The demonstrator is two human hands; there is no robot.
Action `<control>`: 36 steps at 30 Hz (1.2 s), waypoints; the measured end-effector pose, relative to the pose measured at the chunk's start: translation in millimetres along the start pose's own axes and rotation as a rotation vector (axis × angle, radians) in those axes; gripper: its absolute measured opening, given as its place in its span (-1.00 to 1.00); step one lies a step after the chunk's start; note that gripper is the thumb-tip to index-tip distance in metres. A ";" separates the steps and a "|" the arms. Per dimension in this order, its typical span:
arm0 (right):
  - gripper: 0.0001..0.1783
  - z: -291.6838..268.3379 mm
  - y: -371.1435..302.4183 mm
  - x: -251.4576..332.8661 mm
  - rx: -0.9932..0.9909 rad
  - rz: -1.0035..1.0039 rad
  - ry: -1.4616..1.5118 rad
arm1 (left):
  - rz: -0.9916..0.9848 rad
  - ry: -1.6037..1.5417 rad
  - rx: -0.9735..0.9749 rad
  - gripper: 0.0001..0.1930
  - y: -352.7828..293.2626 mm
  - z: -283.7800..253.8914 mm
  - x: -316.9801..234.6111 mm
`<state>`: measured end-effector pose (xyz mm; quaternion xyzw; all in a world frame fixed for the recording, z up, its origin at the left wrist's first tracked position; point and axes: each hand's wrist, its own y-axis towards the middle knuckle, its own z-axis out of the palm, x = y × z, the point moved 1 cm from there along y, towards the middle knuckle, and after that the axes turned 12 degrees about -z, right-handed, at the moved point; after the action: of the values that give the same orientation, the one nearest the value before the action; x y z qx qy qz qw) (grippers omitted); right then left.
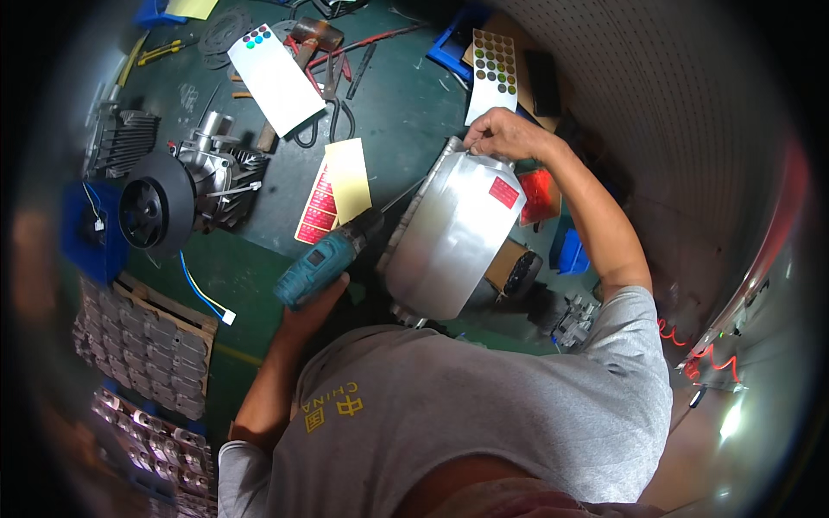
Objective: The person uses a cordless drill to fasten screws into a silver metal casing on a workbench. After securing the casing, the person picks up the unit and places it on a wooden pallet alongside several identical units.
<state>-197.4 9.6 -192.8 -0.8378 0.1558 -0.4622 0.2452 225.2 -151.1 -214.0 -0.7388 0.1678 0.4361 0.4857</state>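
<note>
My left hand (326, 302) is wrapped round the grip of a teal cordless drill (318, 266), tilted up and to the right. Its long thin bit reaches the ribbed left edge of a silver metal housing (458, 233); whether the tip touches a screw is hidden. This housing has smooth, angled faces and a red label (503, 192). At its far corner my right hand (501, 136) is closed, fingers curled and fingertips pinching the rim. Just left of the drill's chuck, a yellow paper sheet (348, 180) overlaps a sheet of red labels (318, 211).
A motor assembly with a black fan wheel (157, 205) stands at the left. Pliers (332, 108), a hammer (317, 34) and a white sticker sheet (275, 82) lie at the back. Blue bins (570, 253) flank the bench, and stacked grey metal parts (147, 350) sit lower left.
</note>
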 end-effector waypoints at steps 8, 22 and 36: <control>-0.78 -1.5 20.6 -6.1 0.172 -0.023 -0.014 | -0.082 -0.051 0.115 -0.82 1.0 14.2 4.4; -0.75 9.3 -29.7 -32.6 -0.496 -0.030 -0.021 | -0.088 -0.022 0.118 -0.68 8.1 19.2 -48.9; -0.65 70.3 -87.7 -62.5 -0.844 0.153 0.237 | -0.022 0.184 0.179 -0.69 33.8 45.0 -133.0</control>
<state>-167.3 131.8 -219.6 -0.7919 0.4196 -0.4312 -0.1043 105.9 -151.5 -132.5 -0.7311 0.2418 0.3443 0.5371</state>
